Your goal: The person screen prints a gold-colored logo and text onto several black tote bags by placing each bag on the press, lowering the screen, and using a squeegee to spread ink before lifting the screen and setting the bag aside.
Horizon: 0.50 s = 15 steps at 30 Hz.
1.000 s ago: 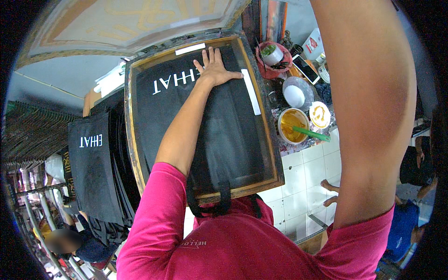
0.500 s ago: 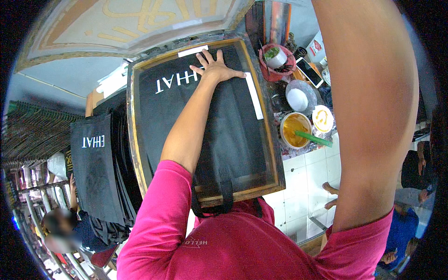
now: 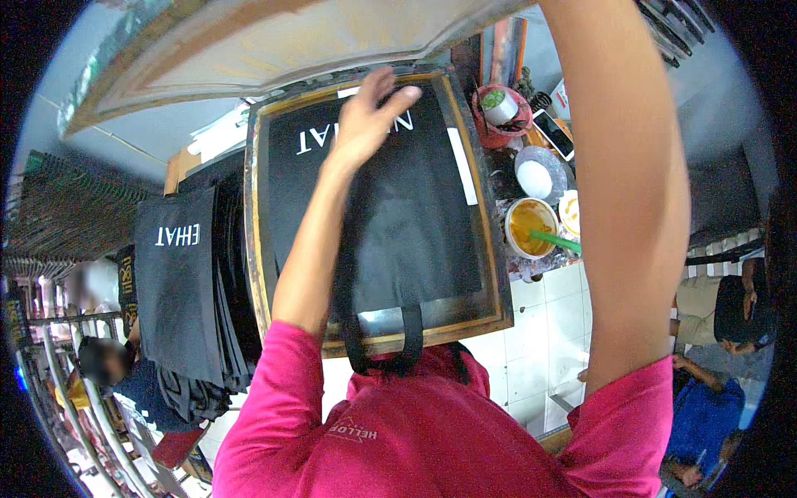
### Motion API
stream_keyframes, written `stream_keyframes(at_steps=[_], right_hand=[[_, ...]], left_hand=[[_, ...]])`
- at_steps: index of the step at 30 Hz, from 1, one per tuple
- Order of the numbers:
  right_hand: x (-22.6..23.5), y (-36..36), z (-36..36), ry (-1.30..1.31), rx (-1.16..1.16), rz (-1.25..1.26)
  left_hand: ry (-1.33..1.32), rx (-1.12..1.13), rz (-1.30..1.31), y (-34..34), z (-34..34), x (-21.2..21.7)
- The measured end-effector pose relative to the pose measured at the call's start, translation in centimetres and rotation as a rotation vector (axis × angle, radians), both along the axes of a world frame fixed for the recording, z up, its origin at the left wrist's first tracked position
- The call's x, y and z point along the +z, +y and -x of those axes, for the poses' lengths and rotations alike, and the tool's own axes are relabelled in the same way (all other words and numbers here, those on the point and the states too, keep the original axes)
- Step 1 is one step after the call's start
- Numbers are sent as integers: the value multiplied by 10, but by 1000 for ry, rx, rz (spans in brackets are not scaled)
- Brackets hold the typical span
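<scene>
A black tote bag point(image 3: 415, 216) with white lettering lies flat on a wood-edged board point(image 3: 503, 282), its handles hanging over the near edge toward me. My left hand point(image 3: 369, 120) is over the bag's far part, thumb and fingers apart, holding nothing; it covers some of the lettering. Whether it still touches the cloth is hard to tell. A large framed printing screen point(image 3: 274, 46) is tilted up beyond the board. My right arm point(image 3: 623, 191) reaches up past the top edge of the picture, so the right hand is out of sight.
A stack of black bags point(image 3: 174, 290) hangs at the left. On the right stand a tub of yellow-brown paste point(image 3: 528, 222) with a green stick point(image 3: 556, 241), a pink bowl point(image 3: 508, 124) and a phone point(image 3: 553, 134). Other people are at both sides.
My left hand has come away from its spread, flat position on the bag, its fingers closer together. The raised screen shows at a different, more foreshortened angle. The whole view has shifted slightly.
</scene>
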State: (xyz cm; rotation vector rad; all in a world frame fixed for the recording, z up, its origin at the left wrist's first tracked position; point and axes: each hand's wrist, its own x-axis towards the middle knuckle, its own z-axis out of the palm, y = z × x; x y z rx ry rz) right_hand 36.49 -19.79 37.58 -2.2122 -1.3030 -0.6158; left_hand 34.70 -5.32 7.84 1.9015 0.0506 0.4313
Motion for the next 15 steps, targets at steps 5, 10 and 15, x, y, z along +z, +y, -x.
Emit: stream_keyframes(at_steps=[5,10,15], right_hand=[[-40,-14,85,392,-226,220],[-207,-52,143,99,-83,-70],[-281,-74,160,294,-6,196]], left_hand=[[-348,-78,503,13,197,37],[238,7,762,-8,326,-10],[490,115,951,-26,349,-76]])
